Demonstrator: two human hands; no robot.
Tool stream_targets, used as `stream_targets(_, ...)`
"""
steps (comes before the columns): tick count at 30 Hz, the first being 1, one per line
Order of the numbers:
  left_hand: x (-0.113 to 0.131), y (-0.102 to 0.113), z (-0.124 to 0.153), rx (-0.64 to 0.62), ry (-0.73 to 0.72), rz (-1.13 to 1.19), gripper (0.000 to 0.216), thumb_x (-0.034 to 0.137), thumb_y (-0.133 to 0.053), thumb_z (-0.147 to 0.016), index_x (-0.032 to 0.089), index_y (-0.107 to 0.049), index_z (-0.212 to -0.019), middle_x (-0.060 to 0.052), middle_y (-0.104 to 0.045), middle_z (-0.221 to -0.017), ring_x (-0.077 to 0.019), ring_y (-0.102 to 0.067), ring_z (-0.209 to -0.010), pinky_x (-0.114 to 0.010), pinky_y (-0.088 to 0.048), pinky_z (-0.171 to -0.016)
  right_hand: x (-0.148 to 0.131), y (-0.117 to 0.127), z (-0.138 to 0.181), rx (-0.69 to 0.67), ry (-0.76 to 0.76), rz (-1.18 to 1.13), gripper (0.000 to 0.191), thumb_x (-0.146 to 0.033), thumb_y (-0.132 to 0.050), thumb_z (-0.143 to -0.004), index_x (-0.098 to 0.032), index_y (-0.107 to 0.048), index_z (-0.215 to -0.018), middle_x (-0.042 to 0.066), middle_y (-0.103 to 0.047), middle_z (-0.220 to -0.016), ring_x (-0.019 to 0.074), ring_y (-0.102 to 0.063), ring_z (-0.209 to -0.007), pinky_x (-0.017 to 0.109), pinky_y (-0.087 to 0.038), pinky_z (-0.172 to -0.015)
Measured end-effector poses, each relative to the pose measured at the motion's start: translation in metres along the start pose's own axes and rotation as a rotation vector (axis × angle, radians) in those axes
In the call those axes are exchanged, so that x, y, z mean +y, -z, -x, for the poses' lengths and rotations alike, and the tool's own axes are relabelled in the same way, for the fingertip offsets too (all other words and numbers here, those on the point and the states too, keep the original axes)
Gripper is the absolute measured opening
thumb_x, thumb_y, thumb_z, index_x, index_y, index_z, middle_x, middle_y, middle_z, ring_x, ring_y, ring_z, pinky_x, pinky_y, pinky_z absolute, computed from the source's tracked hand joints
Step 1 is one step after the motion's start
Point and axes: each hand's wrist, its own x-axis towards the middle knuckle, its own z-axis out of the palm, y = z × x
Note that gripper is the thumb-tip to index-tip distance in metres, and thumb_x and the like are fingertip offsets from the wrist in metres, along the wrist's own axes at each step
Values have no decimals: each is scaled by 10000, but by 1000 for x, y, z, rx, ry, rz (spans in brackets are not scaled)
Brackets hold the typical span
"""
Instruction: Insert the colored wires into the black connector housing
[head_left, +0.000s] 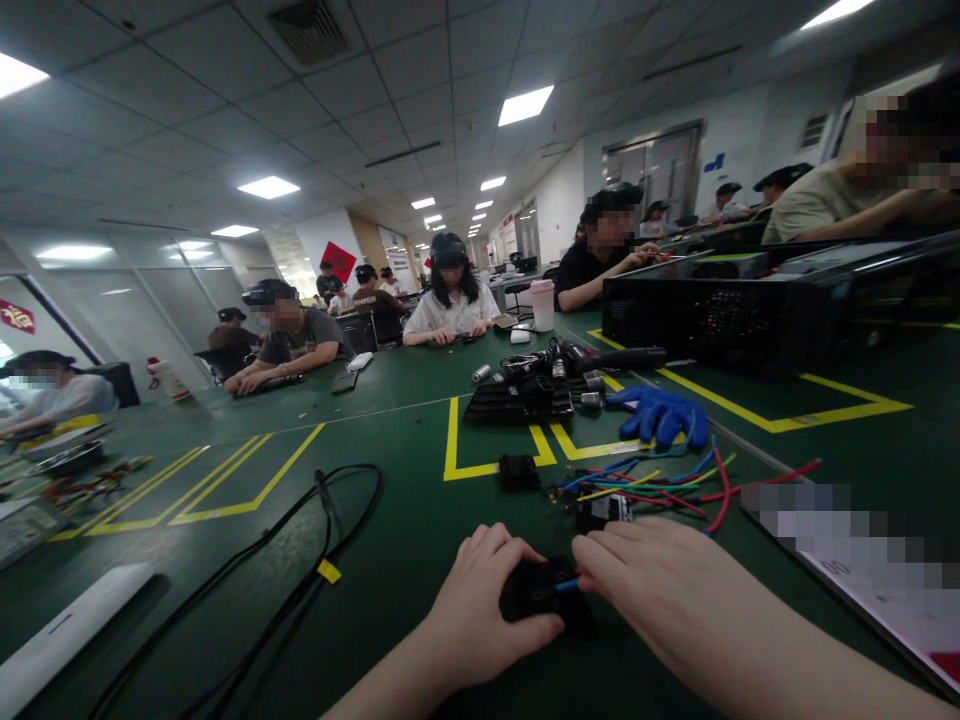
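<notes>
Near the front edge of the green table, my left hand (484, 600) and my right hand (660, 590) close from both sides round a small black block (541, 592) that rests on the mat. A blue wire end shows between my right fingers and the block. Just beyond lies a bundle of coloured wires (645, 485) in red, blue, yellow and green, joined to a small black connector (602, 510). Another small black part (519, 472) sits on the mat behind my left hand.
A blue glove (664, 415), a black slotted tray with metal parts (517, 398) and a big black case (742, 310) stand farther back. Black cables (322, 520) loop at left. A paper sheet (892, 590) lies at right. Several seated people work around the table.
</notes>
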Motion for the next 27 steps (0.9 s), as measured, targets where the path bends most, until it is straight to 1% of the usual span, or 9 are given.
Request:
stream_targets(5,0,0,0,-5,1,1,369,362,-725,-735,250,-556,-1044,-15,-509,-1022,-237,-446,-972,-368,-351,-890,-1,0,1,-22,-4,3,205,-74,-683,-687,-219,-543,-727,-32,-666,-652,169,-625,-558,287,-376,-518)
stream_targets(8,0,1,-1,-13,5,-8,365,375,-721,-737,250,-556,-1039,-15,-508,-1019,-234,-449,-959,-356,-364,-868,-1,-1,0,0,-8,9,228,-54,-699,-662,-213,-562,-752,-21,-678,-686,181,-635,-589,291,-388,-529)
stream_targets(11,1,2,-1,-13,4,-18,361,373,-712,-744,248,-554,-1045,-17,-507,-1020,-234,-447,-963,-352,-363,-873,-2,-1,0,-16,-23,20,221,-37,-677,-669,-210,-557,-736,-20,-676,-667,181,-634,-574,293,-389,-517)
stream_targets(14,2,2,1,-14,3,-18,364,363,-715,-741,244,-552,-1045,-16,-507,-1025,-234,-448,-970,-355,-358,-882,-1,0,0,-30,1,12,225,-28,-658,-673,-210,-556,-756,-20,-681,-689,180,-637,-592,290,-398,-529)
stream_targets(21,2,2,1,-18,-4,-13,364,347,-721,-744,240,-548,-1046,-17,-505,-1036,-231,-448,-971,-344,-367,-869,-3,-1,-1,-7,45,12,217,-23,-595,-700,-210,-519,-776,-21,-667,-690,170,-621,-581,278,-378,-506)
stream_targets(24,2,2,1,-14,-9,-4,365,344,-723,-747,242,-549,-1051,-17,-507,-1035,-229,-449,-969,-347,-365,-877,-5,-2,-2,-50,43,31,222,-26,-604,-692,-211,-512,-772,-29,-662,-672,167,-612,-541,275,-345,-464)
stream_targets(27,2,1,2,-9,-13,1,366,358,-729,-748,238,-555,-1047,-18,-506,-1033,-230,-448,-971,-357,-354,-895,-5,-3,-1,-56,46,26,241,-32,-636,-669,-214,-511,-767,-33,-661,-683,172,-616,-550,280,-347,-472)
